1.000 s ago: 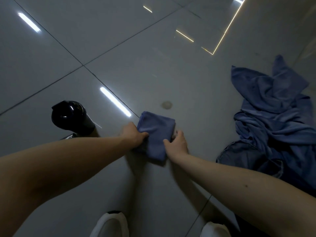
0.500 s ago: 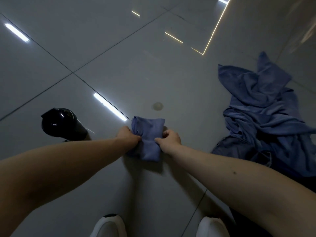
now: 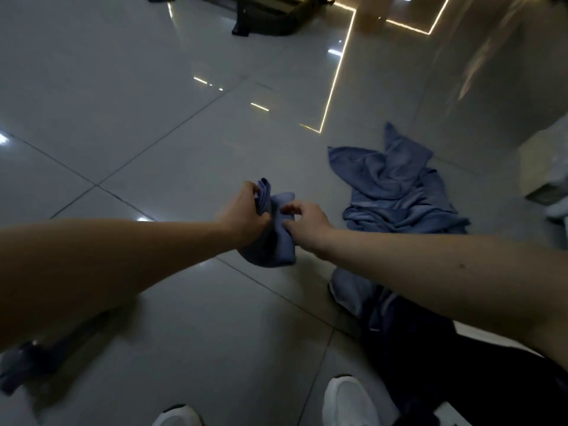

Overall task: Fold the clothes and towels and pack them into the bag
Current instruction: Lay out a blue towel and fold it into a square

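A small folded blue towel [image 3: 276, 238] hangs in the air above the tiled floor, held between both hands. My left hand [image 3: 242, 213] grips its left side, with the folded edges sticking up past the fingers. My right hand [image 3: 307, 224] pinches its right side with thumb and fingertips. A larger crumpled blue towel [image 3: 396, 192] lies on the floor to the right. Below it, partly under my right forearm, lies a denim garment [image 3: 356, 298] on a dark heap [image 3: 445, 373]. No bag is plainly in view.
White shoes [image 3: 350, 401] show at the bottom edge. A blurred dark object [image 3: 27, 364] sits at lower left. A pale box-like object [image 3: 544, 173] stands at the right edge, and dark furniture legs [image 3: 264, 23] at the top.
Both hands have lifted the folded towel off the floor. The view has tilted up and shifted, so the black object went from middle left to lower left.
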Motion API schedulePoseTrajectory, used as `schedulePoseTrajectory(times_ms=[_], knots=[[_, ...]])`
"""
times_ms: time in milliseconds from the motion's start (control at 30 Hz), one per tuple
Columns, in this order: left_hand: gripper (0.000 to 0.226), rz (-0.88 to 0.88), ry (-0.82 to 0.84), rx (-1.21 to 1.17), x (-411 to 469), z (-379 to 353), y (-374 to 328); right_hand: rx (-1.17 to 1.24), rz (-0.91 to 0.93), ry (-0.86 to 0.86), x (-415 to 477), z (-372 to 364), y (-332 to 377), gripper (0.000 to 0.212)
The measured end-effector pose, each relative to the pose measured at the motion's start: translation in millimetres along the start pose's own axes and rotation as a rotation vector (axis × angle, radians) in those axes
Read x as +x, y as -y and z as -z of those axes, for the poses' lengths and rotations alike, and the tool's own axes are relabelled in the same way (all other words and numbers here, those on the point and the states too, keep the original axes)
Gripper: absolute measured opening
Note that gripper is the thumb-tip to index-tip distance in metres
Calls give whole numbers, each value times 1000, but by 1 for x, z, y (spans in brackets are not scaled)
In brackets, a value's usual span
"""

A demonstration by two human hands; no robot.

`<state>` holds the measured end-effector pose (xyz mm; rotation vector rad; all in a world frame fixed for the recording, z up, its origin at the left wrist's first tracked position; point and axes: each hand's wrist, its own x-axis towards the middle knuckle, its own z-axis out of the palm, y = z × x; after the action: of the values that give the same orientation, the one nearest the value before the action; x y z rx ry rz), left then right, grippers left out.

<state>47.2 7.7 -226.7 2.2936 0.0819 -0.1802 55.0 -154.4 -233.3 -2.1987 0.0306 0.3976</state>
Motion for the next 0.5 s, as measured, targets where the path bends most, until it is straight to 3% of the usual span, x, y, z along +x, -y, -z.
schedulePoseTrajectory(times_ms=[133,300,500], knots=[[44,-112,-4,13,-13,-18,-72,209,-127,-97,-23,72,-3,16],[56,-215,93,-141,-52,-82,-153,143,-139,-256,-86,151,-47,38],[60,-326,254,-179,-99,-186,-207,188,-312,-382,-166,208,-121,45]])
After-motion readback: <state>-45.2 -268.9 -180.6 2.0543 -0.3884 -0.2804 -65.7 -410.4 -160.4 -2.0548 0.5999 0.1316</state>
